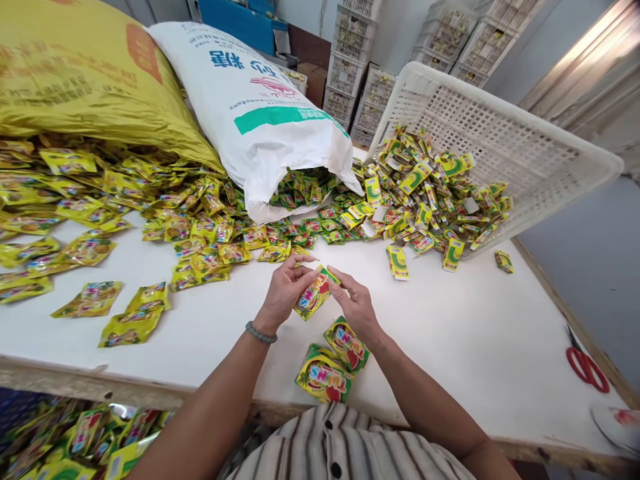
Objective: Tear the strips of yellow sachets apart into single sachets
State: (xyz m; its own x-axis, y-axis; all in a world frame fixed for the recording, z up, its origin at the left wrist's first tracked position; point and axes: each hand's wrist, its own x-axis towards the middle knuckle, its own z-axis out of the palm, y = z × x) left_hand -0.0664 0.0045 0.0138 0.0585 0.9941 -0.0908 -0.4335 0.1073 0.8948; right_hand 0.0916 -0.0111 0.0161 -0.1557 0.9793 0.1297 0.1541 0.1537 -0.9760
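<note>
Between my two hands, over the white table, is a small green and yellow candy box (pixel 314 293) with TWINS lettering. My left hand (pixel 290 287) pinches its upper left side between thumb and fingers. At its upper right edge, my right hand (pixel 353 297) grips with thumb and fingertips. Two more boxes of the same print lie just below, near the table's front edge: one candy box (pixel 349 343) rests against the other box (pixel 325 377). Part of the held box's top is hidden by my fingers.
Yellow sachets (pixel 200 260) spread along the left and back. A white sack (pixel 280 133) spills small green packets. A tipped white crate (pixel 480 113) holds small flat cartons (pixel 425 187). Red-handled scissors (pixel 587 370) lie at right. Behind stand stacked crates (pixel 345 73).
</note>
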